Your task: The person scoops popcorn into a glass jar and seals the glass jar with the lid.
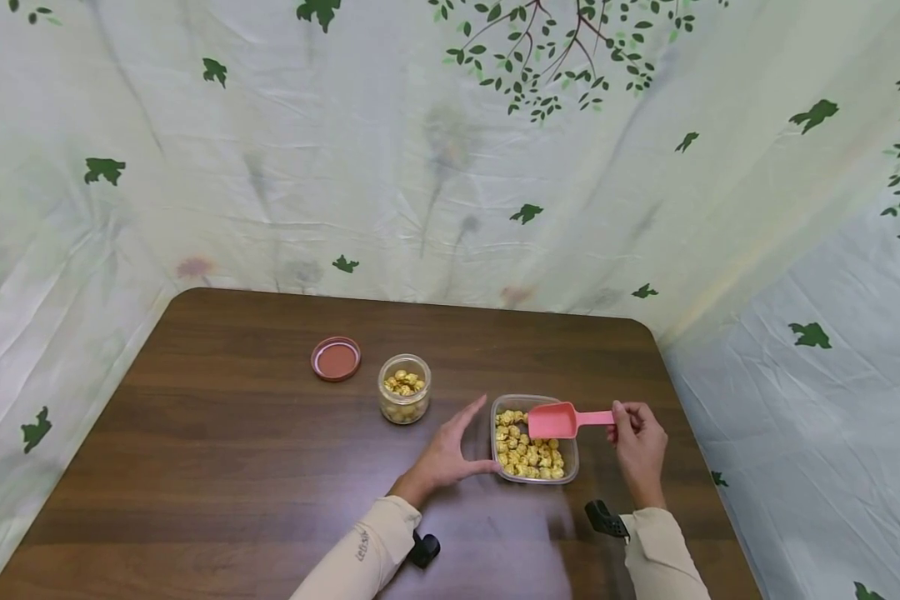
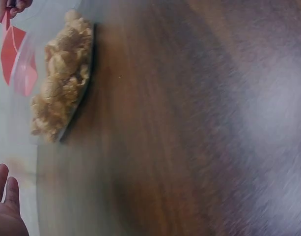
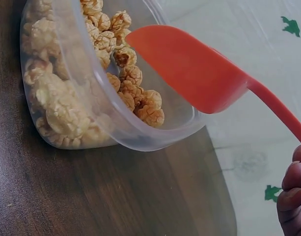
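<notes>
A pink scoop is held by its handle in my right hand, the thumb and fingers pinching the end. Its blade hangs over a clear plastic container, partly filled with caramel popcorn. In the right wrist view, the scoop is tilted above the container's rim, and no popcorn shows on the side of it I can see. My left hand is beside the container's left side, fingers straight and thumb spread, the thumb tip at the near left corner. Whether that thumb touches the wall cannot be told.
Left of the container stands an uncapped clear jar with popcorn inside. A reddish round lid lies further left on the brown wooden table. Behind the table hangs a pale cloth with a leaf print.
</notes>
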Tool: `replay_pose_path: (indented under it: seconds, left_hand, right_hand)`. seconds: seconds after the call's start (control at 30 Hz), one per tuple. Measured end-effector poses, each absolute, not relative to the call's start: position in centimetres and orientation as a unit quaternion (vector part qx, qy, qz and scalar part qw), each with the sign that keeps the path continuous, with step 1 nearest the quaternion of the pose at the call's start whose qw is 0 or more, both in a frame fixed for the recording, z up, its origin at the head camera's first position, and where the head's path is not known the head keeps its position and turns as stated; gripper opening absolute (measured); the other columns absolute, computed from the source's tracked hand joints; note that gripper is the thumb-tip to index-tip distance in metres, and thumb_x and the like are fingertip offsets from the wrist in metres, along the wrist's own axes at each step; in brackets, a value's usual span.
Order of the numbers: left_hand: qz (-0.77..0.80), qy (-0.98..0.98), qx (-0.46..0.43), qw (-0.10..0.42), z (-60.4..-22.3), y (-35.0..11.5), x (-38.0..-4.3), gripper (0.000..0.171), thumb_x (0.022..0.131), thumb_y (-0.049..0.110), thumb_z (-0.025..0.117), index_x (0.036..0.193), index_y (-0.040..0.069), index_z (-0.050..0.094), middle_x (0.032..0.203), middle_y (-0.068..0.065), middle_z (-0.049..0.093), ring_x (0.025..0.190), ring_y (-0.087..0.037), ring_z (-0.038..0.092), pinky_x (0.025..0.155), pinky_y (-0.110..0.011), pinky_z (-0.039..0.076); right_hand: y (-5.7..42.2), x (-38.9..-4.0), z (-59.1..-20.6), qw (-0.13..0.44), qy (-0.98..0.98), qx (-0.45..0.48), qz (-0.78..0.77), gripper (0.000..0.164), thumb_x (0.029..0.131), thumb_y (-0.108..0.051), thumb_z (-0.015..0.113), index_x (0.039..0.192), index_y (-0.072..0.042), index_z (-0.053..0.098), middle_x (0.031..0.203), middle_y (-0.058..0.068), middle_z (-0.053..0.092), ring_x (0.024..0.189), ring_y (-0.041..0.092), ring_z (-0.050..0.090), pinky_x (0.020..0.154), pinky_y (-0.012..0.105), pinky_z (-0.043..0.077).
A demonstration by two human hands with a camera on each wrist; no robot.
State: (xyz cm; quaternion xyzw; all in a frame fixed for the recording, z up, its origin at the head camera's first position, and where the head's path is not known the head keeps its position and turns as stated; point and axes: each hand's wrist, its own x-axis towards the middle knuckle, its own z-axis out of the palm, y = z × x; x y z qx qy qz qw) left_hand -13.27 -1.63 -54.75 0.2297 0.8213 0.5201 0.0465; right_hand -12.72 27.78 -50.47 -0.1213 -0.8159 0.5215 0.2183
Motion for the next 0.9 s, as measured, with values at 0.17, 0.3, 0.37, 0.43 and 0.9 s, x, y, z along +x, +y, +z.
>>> replay_pose_path:
  seconds: [0.17, 0.3, 0.37, 0.43, 0.9]
  left_hand:
    - [0.522, 0.823, 0.219, 0.049, -55.7, -1.1, -13.1, 0.105, 0.066, 0.034, 0.088, 0.150, 0.008, 0.032, 0.152, -0.015, 0.036, 0.138, -0.032, 0.035, 0.112, -0.047, 0.030]
    - [0.524, 0.825, 0.206, 0.056, -56.3, -0.7, -13.0, 0.106, 0.065, 0.034, 0.089, 0.150, 0.009, 0.032, 0.151, -0.013, 0.037, 0.138, -0.032, 0.035, 0.111, -0.048, 0.031]
    - [0.524, 0.825, 0.203, 0.062, -56.6, -0.5, -12.9, 0.107, 0.064, 0.034, 0.090, 0.150, 0.008, 0.032, 0.152, -0.013, 0.036, 0.138, -0.032, 0.034, 0.111, -0.048, 0.030]
    - [0.525, 0.825, 0.198, 0.070, -56.9, -0.4, -12.8, 0.108, 0.064, 0.034, 0.090, 0.151, 0.009, 0.031, 0.153, -0.012, 0.034, 0.138, -0.032, 0.033, 0.111, -0.049, 0.030]
    - [0.520, 0.830, 0.178, 0.094, -58.2, 0.6, -12.6, 0.114, 0.061, 0.037, 0.091, 0.152, 0.010, 0.028, 0.151, -0.018, 0.036, 0.136, -0.033, 0.036, 0.110, -0.048, 0.033]
  right_hand:
    - [27.8, -12.5, -50.5, 0.221, -0.826, -0.118, 0.504, 0.022, 0.096, -0.016, 0.060, 0.091, 0.005, 0.060, 0.069, 0.022, 0.061, 0.050, 0.005, 0.052, 0.046, 0.015, 0.045]
    - [27.9, -12.4, -50.7, 0.219, -0.835, -0.119, 0.490, 0.020, 0.096, -0.017, 0.060, 0.092, 0.003, 0.061, 0.070, 0.020, 0.061, 0.051, 0.005, 0.052, 0.046, 0.015, 0.044]
    - [27.9, -12.3, -50.8, 0.220, -0.839, -0.117, 0.483, 0.020, 0.096, -0.017, 0.060, 0.092, 0.002, 0.061, 0.070, 0.018, 0.061, 0.052, 0.005, 0.052, 0.047, 0.016, 0.045]
    - [27.9, -12.2, -50.9, 0.220, -0.845, -0.114, 0.474, 0.020, 0.097, -0.018, 0.059, 0.093, 0.002, 0.061, 0.070, 0.016, 0.061, 0.052, 0.006, 0.052, 0.048, 0.016, 0.046]
    - [27.4, -11.8, -51.0, 0.234, -0.867, -0.096, 0.429, 0.015, 0.096, -0.015, 0.061, 0.092, -0.001, 0.061, 0.067, 0.011, 0.060, 0.054, 0.006, 0.049, 0.047, 0.016, 0.043]
